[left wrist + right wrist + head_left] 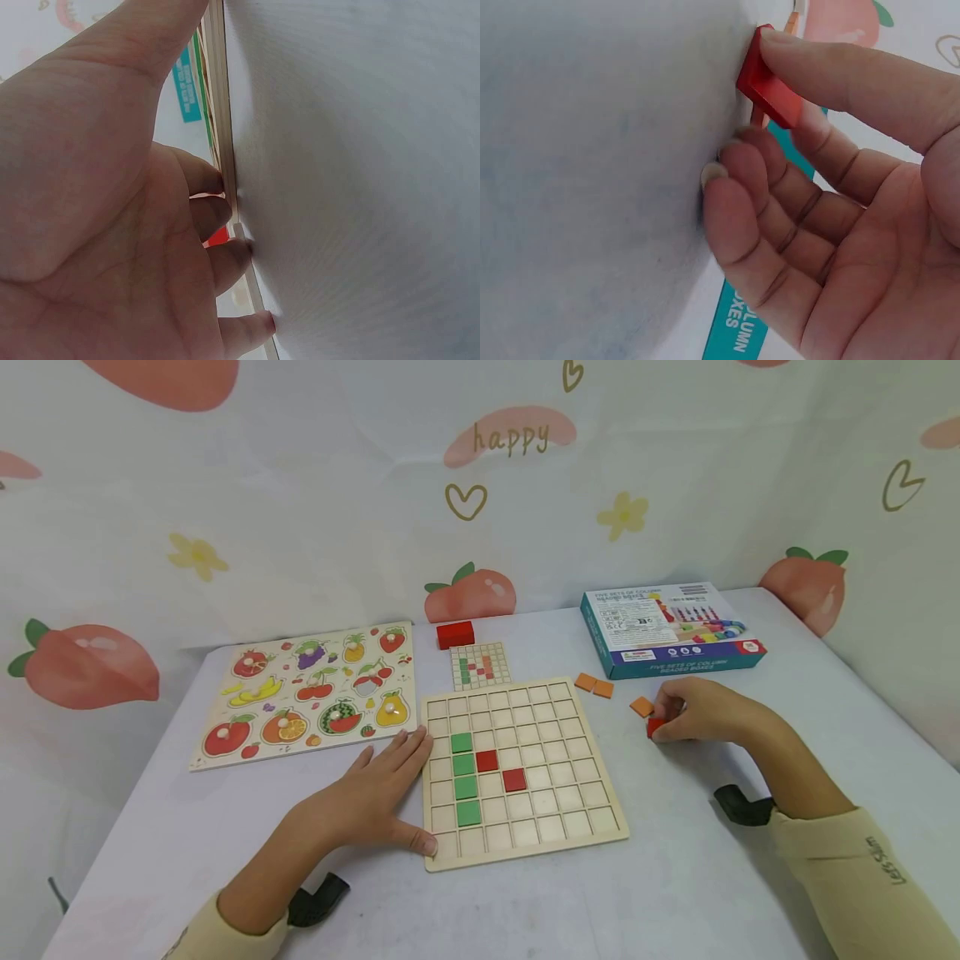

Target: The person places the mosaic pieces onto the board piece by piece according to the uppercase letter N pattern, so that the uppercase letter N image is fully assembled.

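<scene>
My left hand (pixel 375 802) lies with fingers spread along the left edge of a wooden grid board (pixel 551 850). Its thumb touches the near left corner, and in the left wrist view the fingers (pixel 229 262) meet the board's side. On the board, several green tiles (pixel 466 787) form a column, and two red tiles (pixel 514 780) sit diagonally to their right. Off the board's right side, my right hand (pixel 705 710) pinches red tile material (pixel 776 94) between thumb and forefinger, low over the table. Beside those fingertips lies an orange tile (pixel 641 707).
Two more orange tiles (pixel 594 684) lie by the board's far right corner. Behind the board are a small pattern card (pixel 480 667) and a red block (pixel 455 635). A fruit peg puzzle (pixel 281 739) lies at left, a beaded-toy box (pixel 667 631) at back right.
</scene>
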{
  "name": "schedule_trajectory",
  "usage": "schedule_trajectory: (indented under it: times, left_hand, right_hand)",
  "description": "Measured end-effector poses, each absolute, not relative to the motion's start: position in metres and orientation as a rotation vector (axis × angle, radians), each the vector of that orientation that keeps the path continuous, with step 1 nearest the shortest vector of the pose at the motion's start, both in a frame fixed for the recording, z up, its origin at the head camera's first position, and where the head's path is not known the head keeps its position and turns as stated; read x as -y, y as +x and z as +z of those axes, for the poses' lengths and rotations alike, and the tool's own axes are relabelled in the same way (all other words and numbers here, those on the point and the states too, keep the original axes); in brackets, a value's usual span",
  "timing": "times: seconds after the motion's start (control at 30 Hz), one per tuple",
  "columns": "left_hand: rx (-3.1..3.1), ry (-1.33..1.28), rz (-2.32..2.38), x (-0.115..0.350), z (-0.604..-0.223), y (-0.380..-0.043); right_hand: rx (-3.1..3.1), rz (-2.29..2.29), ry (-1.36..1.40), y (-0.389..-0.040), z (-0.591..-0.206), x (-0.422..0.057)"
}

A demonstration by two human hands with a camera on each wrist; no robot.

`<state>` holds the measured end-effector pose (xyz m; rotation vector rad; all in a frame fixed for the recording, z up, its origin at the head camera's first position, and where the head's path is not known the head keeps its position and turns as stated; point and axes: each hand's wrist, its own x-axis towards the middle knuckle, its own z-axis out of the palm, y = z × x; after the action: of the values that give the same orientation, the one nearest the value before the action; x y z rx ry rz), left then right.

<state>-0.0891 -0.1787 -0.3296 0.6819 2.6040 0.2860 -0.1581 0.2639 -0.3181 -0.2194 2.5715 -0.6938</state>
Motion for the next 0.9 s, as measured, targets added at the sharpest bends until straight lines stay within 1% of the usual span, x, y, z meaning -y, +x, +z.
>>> schedule_trajectory:
  times: [0.57, 0.9]
  left_hand:
    - [-2.599, 0.680, 0.288, 0.179, -0.329, -0.089]
    - [-2.594, 0.679, 0.293, 0.179, -0.328, -0.089]
  right_hand:
    - [-2.480, -0.908, -0.187, -0.156, -0.314, -0.255]
    - [-2.389, -1.032, -0.271, -0.149, -0.313, -0.235]
